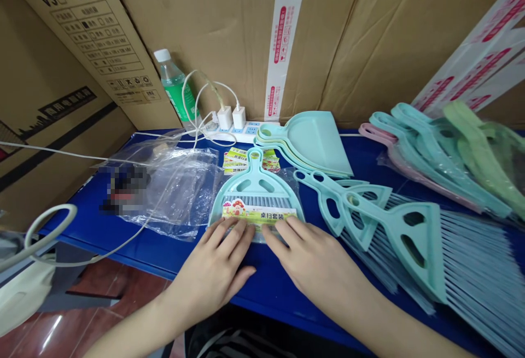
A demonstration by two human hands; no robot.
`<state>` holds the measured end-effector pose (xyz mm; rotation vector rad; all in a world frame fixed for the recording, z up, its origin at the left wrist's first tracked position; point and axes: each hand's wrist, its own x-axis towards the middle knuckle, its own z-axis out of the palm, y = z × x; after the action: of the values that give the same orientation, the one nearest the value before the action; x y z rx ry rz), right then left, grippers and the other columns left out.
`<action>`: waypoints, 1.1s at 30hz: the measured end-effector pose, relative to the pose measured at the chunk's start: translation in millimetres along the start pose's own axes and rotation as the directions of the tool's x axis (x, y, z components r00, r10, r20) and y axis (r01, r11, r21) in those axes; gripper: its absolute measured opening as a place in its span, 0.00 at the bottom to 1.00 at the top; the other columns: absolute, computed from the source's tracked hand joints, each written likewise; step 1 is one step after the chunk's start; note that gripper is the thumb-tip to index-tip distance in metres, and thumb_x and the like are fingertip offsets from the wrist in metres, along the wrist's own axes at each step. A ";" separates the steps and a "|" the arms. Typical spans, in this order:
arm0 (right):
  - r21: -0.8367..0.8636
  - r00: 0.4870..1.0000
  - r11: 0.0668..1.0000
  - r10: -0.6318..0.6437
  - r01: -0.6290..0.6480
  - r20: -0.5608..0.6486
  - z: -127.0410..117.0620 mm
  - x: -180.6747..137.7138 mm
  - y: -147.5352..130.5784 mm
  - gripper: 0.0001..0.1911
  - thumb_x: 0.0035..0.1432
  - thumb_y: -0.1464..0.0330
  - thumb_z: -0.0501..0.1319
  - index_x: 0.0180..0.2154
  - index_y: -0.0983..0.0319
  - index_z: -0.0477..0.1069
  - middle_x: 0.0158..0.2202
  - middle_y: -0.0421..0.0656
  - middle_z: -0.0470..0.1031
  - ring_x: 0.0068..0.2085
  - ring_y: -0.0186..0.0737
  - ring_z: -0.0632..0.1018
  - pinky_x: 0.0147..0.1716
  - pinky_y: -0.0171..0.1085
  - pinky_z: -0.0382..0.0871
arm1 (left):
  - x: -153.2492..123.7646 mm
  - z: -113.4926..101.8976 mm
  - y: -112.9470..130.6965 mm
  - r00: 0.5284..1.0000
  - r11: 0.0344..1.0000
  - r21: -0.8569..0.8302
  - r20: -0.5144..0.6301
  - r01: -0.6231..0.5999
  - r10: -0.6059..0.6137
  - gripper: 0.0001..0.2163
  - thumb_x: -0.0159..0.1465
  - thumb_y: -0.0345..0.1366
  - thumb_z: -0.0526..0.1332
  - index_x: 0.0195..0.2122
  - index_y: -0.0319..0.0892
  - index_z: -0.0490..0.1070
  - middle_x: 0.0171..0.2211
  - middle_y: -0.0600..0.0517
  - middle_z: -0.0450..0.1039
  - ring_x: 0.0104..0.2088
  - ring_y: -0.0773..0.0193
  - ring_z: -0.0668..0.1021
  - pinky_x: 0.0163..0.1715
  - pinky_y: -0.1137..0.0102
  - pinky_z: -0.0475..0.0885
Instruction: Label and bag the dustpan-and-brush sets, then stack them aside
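Touching one dustpan set (256,200), two hands (217,262) (309,254) lie near three brushes (394,232).

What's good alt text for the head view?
A left hand and right hand touch the near edge of a bagged dustpan-and-brush set with a printed card. On the blue table, loose brushes lie right, stacked dustpans behind, clear plastic left.

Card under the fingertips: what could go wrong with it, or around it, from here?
The card could crease or slide crooked if the left hand and right hand press unevenly. The loose brushes lie overlapped near the right hand, so a sideways sweep might knock them. The white cable runs among clear bags; moving those could tug it.
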<state>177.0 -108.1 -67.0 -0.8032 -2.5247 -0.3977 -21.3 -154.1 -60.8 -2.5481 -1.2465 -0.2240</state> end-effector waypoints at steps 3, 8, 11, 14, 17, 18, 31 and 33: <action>0.003 1.000 1.000 0.009 -0.009 -0.007 -2.2 0.6 2.8 0.13 0.50 0.82 0.58 0.37 0.65 0.74 0.29 0.43 0.74 0.32 0.41 0.74 0.29 0.36 0.66 | -0.2 0.2 -1.9 1.000 1.000 0.020 -0.003 -0.006 0.006 0.21 0.73 0.39 0.42 0.56 0.34 0.68 0.47 0.42 0.76 0.49 0.53 0.77 0.48 0.60 0.74; 0.020 1.000 1.000 0.022 -0.022 0.002 -5.9 1.1 5.2 0.15 0.48 0.84 0.55 0.34 0.64 0.75 0.27 0.41 0.74 0.28 0.38 0.74 0.27 0.36 0.66 | -0.5 -0.4 -6.9 0.999 0.999 0.039 -0.032 -0.035 0.036 0.20 0.74 0.37 0.41 0.53 0.34 0.70 0.45 0.45 0.78 0.47 0.56 0.77 0.47 0.63 0.73; 0.007 1.000 1.000 0.018 -0.018 0.007 -7.1 -0.1 7.0 0.14 0.51 0.83 0.56 0.34 0.64 0.75 0.27 0.41 0.76 0.29 0.38 0.75 0.33 0.37 0.68 | -0.5 -2.3 -8.8 0.999 0.999 0.038 -0.039 -0.035 0.036 0.20 0.74 0.36 0.42 0.52 0.35 0.71 0.45 0.46 0.78 0.47 0.56 0.77 0.48 0.62 0.72; -0.003 1.000 1.000 -0.001 0.001 0.009 -8.1 -1.5 9.1 0.13 0.54 0.82 0.57 0.35 0.63 0.76 0.30 0.42 0.78 0.32 0.38 0.76 0.44 0.39 0.68 | -1.1 -4.1 -9.9 0.999 0.999 0.047 -0.033 -0.012 0.013 0.18 0.73 0.36 0.44 0.53 0.38 0.71 0.45 0.46 0.78 0.46 0.56 0.77 0.47 0.61 0.72; 0.009 1.000 1.000 0.002 -0.002 0.007 -9.0 -2.1 10.6 0.14 0.54 0.80 0.57 0.38 0.63 0.77 0.32 0.42 0.79 0.34 0.38 0.77 0.46 0.39 0.68 | -2.1 -5.4 -11.1 1.000 0.998 0.061 -0.019 0.025 -0.024 0.15 0.72 0.35 0.49 0.52 0.42 0.72 0.43 0.47 0.78 0.42 0.56 0.78 0.45 0.59 0.72; 0.018 1.000 1.000 0.004 -0.004 0.009 -9.3 -2.2 11.0 0.14 0.54 0.80 0.58 0.39 0.62 0.77 0.32 0.42 0.79 0.35 0.38 0.77 0.46 0.38 0.68 | -2.5 -5.7 -11.5 0.999 0.998 0.062 -0.015 0.030 -0.030 0.14 0.71 0.34 0.50 0.52 0.43 0.72 0.42 0.47 0.78 0.41 0.56 0.78 0.44 0.59 0.72; 0.061 0.996 0.998 -0.011 0.006 0.089 -12.1 -4.5 13.3 0.18 0.51 0.83 0.57 0.40 0.62 0.77 0.30 0.42 0.75 0.34 0.38 0.75 0.34 0.36 0.68 | -9.3 -11.0 -18.4 1.000 1.000 0.017 -0.011 -0.010 0.010 0.18 0.74 0.35 0.44 0.52 0.41 0.73 0.46 0.45 0.78 0.47 0.58 0.79 0.50 0.58 0.72; 0.051 0.995 0.999 -0.020 0.015 0.098 -11.5 -4.4 13.4 0.18 0.51 0.82 0.57 0.41 0.62 0.77 0.30 0.42 0.75 0.34 0.38 0.75 0.34 0.36 0.69 | -9.6 -10.6 -19.8 1.000 1.000 0.010 -0.001 -0.012 0.012 0.18 0.74 0.35 0.44 0.52 0.41 0.72 0.46 0.45 0.78 0.46 0.58 0.79 0.50 0.58 0.72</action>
<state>192.1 -104.2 -57.6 -0.8000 -2.6238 -0.3061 -42.9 -153.2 -49.4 -2.5460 -1.2290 -0.2166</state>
